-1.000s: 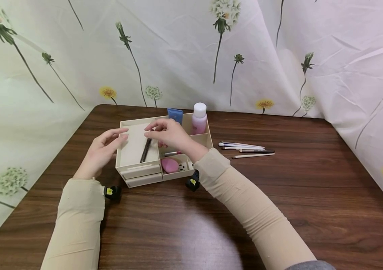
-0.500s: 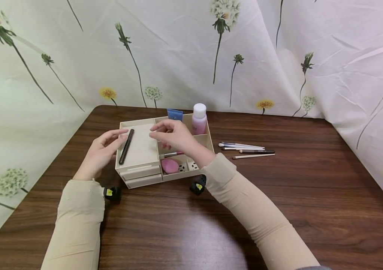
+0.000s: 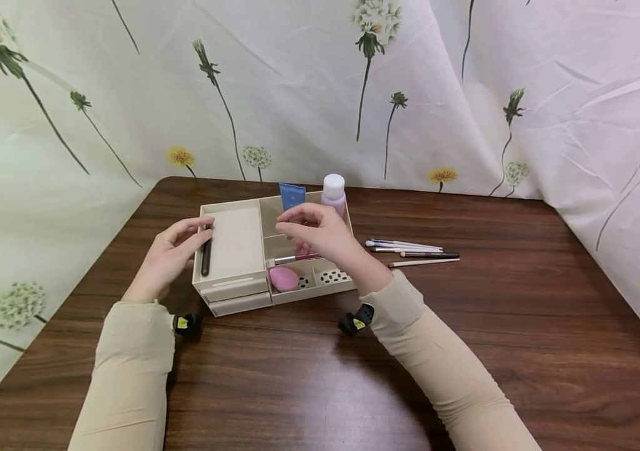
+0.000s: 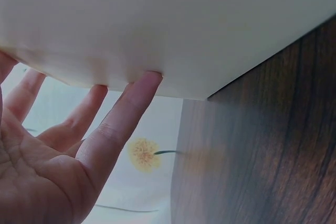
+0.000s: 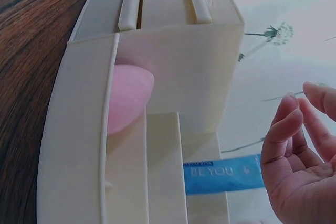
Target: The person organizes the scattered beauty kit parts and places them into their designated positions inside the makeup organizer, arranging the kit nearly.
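A cream makeup organizer (image 3: 235, 285) with two drawers stands in front of me. On its top tray, along the left rim, lies a slim dark pen-like stick (image 3: 206, 255). My left hand (image 3: 168, 257) rests on the organizer's left side, its straight fingertips touching the wall (image 4: 173, 30). Nothing is in my right hand (image 3: 322, 235), which hovers over the right compartments with fingers loosely bent. Below it in the head view lies a makeup brush (image 3: 283, 259). A pink makeup sponge (image 3: 284, 279) sits in a front compartment; a blue tube (image 3: 292, 195) and a white-capped bottle (image 3: 334, 188) stand behind.
Several makeup brushes (image 3: 410, 248) lie on the brown table (image 3: 275, 388) to the right of the organizer. A curtain (image 3: 297, 88) with dandelion prints hangs behind the table and along its sides.
My right hand has left the dark stick and moved right and toward me. The stick has shifted left across the top tray to the rim. My left hand stays put.
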The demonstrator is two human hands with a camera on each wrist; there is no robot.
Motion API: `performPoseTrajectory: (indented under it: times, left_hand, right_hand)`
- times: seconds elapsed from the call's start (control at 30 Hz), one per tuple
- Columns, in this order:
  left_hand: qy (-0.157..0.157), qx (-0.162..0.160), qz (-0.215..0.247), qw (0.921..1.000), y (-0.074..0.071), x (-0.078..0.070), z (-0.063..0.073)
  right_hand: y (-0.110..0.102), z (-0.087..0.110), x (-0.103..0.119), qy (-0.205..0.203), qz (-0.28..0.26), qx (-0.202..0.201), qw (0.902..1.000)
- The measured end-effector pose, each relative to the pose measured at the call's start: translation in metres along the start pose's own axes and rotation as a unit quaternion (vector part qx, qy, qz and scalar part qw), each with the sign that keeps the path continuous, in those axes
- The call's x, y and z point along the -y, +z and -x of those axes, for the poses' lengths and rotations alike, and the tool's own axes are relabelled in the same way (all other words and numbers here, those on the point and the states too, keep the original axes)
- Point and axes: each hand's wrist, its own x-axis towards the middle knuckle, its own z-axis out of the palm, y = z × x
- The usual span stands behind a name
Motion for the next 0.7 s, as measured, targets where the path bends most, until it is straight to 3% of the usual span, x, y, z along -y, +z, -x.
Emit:
performPoseTrajectory:
  times: [0.37,0.7]
  left_hand:
    - [-0.004,0.002,0.002,1.0000,0.000,-0.002,0.002]
    - [-0.006,0.004,0.004,1.0000,0.000,-0.001,0.001]
  right_hand:
    - [-0.035,0.020,-0.014,-0.031,-0.008,-0.064,0.9975]
    - [-0.066,0.037,-0.019,-0.006,-0.004,-0.105,0.9945]
